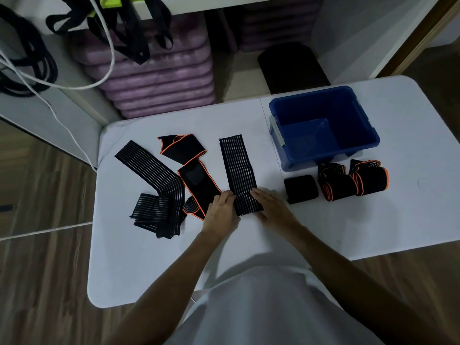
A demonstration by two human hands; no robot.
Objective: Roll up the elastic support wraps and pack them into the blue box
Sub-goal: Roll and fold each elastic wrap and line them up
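Observation:
A black striped wrap (238,168) lies flat in the middle of the white table (149,265), its near end folded over. My left hand (221,211) grips that near end from the left and my right hand (272,207) grips it from the right. To the left lie an orange-edged wrap (191,170) and another long striped wrap (154,185), both unrolled. The blue box (323,125) stands open at the back right with nothing in it. In front of it sit a plain black roll (300,188) and two orange-edged rolls (334,183) (369,178).
Purple mats (159,78) are stacked on the floor behind the table. Black straps (129,26) and a white cable (62,85) hang at the back left. A dark stool (292,67) stands behind the box. The table's near edge is by my body.

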